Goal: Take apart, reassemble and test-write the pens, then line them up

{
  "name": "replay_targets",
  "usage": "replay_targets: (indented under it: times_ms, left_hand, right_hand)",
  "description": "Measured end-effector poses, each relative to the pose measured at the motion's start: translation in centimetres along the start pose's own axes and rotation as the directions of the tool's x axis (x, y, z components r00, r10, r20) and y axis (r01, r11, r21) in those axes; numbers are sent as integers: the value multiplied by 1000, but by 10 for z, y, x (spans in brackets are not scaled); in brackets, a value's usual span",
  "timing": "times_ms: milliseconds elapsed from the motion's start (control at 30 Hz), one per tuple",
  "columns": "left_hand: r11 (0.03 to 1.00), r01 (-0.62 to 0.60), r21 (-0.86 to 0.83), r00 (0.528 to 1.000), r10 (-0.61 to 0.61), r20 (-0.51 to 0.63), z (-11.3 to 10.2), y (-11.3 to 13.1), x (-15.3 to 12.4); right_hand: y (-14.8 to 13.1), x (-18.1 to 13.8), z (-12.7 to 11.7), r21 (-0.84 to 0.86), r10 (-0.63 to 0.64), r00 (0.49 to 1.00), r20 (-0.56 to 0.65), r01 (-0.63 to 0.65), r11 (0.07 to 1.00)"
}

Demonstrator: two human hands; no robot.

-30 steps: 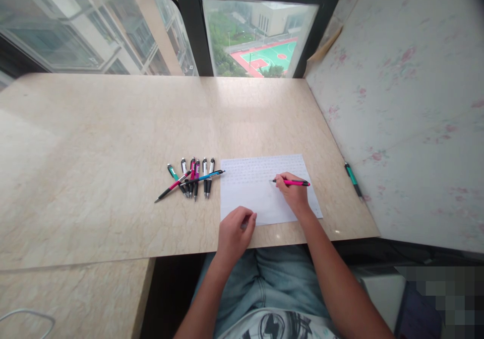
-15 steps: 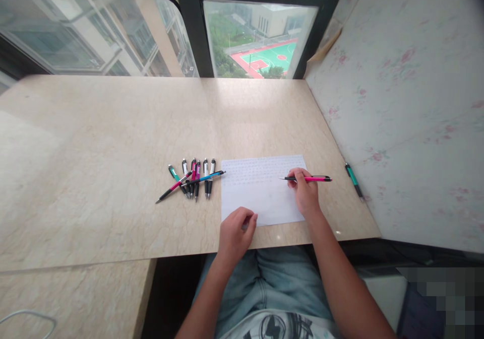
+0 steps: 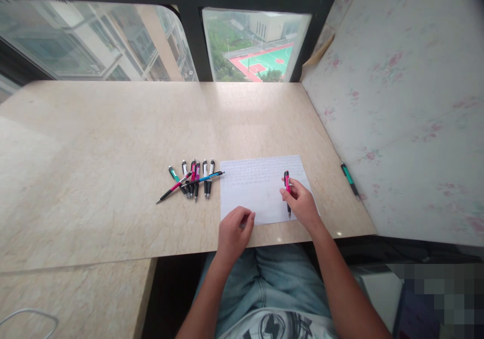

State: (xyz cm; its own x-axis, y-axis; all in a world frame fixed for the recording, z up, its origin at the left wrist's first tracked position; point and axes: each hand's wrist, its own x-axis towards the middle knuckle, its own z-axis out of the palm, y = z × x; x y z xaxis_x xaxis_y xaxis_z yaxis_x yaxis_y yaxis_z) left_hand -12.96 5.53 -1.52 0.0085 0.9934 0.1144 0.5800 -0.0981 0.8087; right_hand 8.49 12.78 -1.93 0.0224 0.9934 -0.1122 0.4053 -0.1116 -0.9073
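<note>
A sheet of paper (image 3: 242, 198) lies on the desk, its upper part covered with rows of handwriting. My right hand (image 3: 301, 205) pinches a pink-and-black pen (image 3: 288, 183) over the right part of the sheet. The pen's clicker end points away from me and its tip toward the desk's front edge. My left hand (image 3: 235, 230), fingers curled in, rests at the sheet's lower left corner; I see nothing in it. Left of the paper lies a group of pens, with a blue pen (image 3: 206, 179) across several others and a pink-and-white pen (image 3: 174, 188) slanting at the left.
A green pen (image 3: 350, 180) lies by the papered wall (image 3: 408, 142) on the right. The stone-patterned desk (image 3: 113, 142) runs back to the windows. A white cable (image 3: 34, 311) lies on the lower surface at the front left.
The pink pen has swung from lying sideways, tip left, to pointing tip toward me, as my right hand turned and shifted slightly. My left hand stays in place.
</note>
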Motion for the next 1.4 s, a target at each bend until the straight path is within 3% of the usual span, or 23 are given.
replay_targets:
  times_ms: [133, 400, 700, 1067, 1200, 1300, 1400]
  left_hand:
    - [1000, -2, 12, 1000, 2, 4, 0, 1, 1]
    - [1000, -1, 11, 1000, 1, 6, 0, -1, 1]
    - [1000, 5, 26, 1000, -5, 19, 0, -1, 1]
    - [999, 3, 39, 1000, -4, 26, -1, 0, 2]
    - [999, 5, 34, 1000, -6, 24, 0, 0, 2]
    - [1000, 4, 26, 1000, -4, 20, 0, 0, 2]
    - [1000, 0, 24, 1000, 0, 14, -1, 1, 2]
  right_hand:
    - [2, -6, -9, -11, 24, 999, 32, -24, 1000]
    - [4, -15, -15, 318, 152, 980, 127, -185, 930]
    - [-12, -11, 1, 503, 74, 996, 59, -93, 859]
    - [-10, -9, 13, 473, 30, 996, 86, -67, 879]
    - [-8, -9, 9, 336, 27, 995, 92, -56, 940]
    - [-10, -9, 1, 41, -6, 998, 55, 4, 999]
    - [-12, -9, -4, -317, -77, 997, 33, 83, 945]
